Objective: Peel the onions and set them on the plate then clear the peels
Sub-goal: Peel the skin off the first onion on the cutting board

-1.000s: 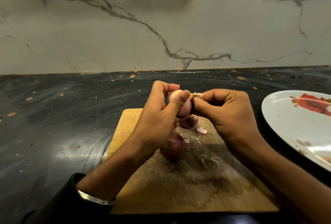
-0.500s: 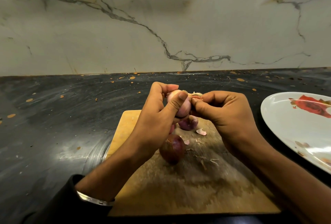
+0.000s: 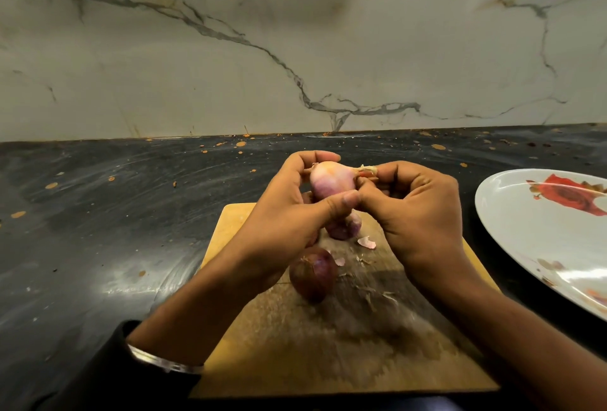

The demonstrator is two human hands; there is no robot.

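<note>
— Where is the onion being peeled?
— Above the far end of the cutting board. The left hand curls round the pale onion, thumb across its front; the right hand pinches its dry stem tip.
— And the others?
— A dark unpeeled onion lies on the board near its middle, a partly peeled one just beyond it, peel scraps beside them. The plate sits on the worktop right of the board.
</note>
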